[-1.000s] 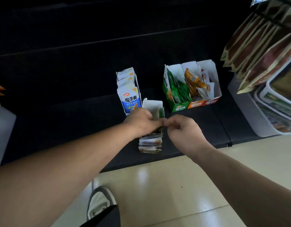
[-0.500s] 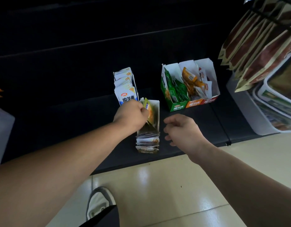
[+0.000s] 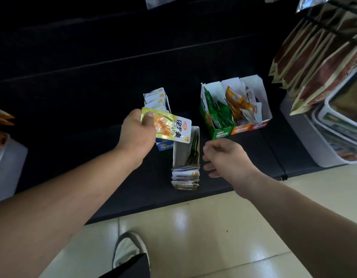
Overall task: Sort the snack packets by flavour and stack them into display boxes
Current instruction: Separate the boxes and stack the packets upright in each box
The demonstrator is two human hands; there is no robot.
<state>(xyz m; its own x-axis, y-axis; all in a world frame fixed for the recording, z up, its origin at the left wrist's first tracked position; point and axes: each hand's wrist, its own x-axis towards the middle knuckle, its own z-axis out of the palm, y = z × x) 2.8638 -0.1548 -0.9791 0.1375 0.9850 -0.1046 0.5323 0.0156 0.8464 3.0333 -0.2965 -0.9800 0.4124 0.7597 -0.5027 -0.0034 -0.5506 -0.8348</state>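
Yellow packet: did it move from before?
Yes. The yellow packet came up and leftward out of the white box; the left hand holds it in front of the blue box.

1. Left hand (image 3: pixel 138 135) is up, arm stretched forward, thumb and fingers pinching a yellow snack packet (image 3: pixel 169 126) by one end.
2. Right hand (image 3: pixel 226 157) hangs lower off to the side, fingers loosely curled, gripping nothing.

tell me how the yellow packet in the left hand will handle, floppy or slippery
The yellow packet juts sideways from the left hand, pinched at one end without drooping, so it is probably fairly stiff and light. Its glossy foil film looks slippery, so a loose pinch might let it slide.
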